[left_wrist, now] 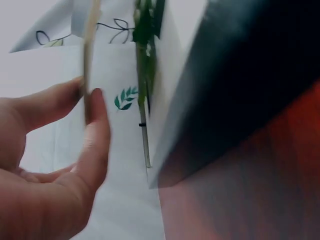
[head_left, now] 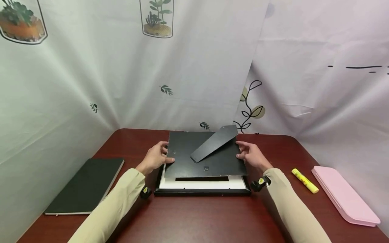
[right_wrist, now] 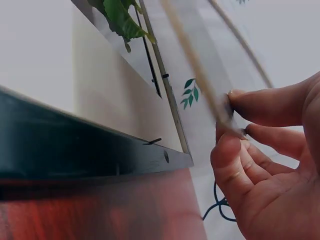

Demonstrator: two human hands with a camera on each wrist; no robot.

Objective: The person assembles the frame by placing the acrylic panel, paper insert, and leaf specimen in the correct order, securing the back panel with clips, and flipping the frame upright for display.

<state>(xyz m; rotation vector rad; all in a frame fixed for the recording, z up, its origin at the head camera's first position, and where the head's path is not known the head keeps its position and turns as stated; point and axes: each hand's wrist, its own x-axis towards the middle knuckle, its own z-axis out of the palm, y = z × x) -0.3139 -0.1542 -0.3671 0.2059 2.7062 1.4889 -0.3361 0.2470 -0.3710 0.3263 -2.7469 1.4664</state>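
Note:
A black picture-frame backing board (head_left: 182, 168) with a fold-out stand leg (head_left: 215, 143) on top is held between both hands. My left hand (head_left: 154, 157) pinches its left edge, thumb on top. On the opposite edge, my right hand (head_left: 252, 155) pinches with thumb and fingers. Below lies a black picture frame (head_left: 202, 193), with a white sheet (head_left: 170, 184) and a dark strip showing inside. Both wrist views show the board edge (left_wrist: 89, 55) raised apart from the frame. Green leaves (right_wrist: 120, 20) appear near the frame's far side; whether real or printed, I cannot tell.
A black notebook (head_left: 86, 185) lies on the left of the red-brown table (head_left: 206, 219). To the right are a yellow marker (head_left: 305, 181) and a pink case (head_left: 344, 194). A white printed curtain (head_left: 194, 67) hangs around the back and sides.

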